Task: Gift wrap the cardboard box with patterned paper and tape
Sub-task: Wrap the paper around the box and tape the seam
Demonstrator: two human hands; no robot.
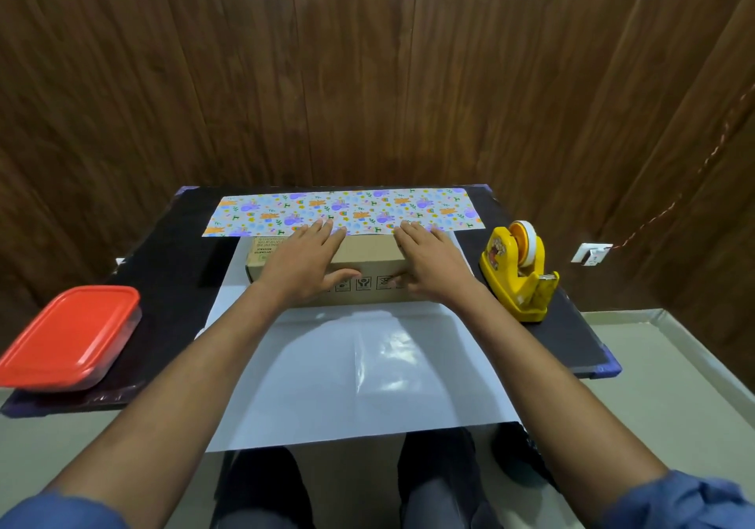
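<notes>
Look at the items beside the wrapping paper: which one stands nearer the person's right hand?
The yellow tape dispenser, just right of the right hand on the cardboard box. The red-lidded container sits far off at the table's left edge.

Black table [572, 324]: patterned paper [347, 365] spread white side up, red-lidded container [69, 340] left, yellow tape dispenser [517, 271] right.
</notes>
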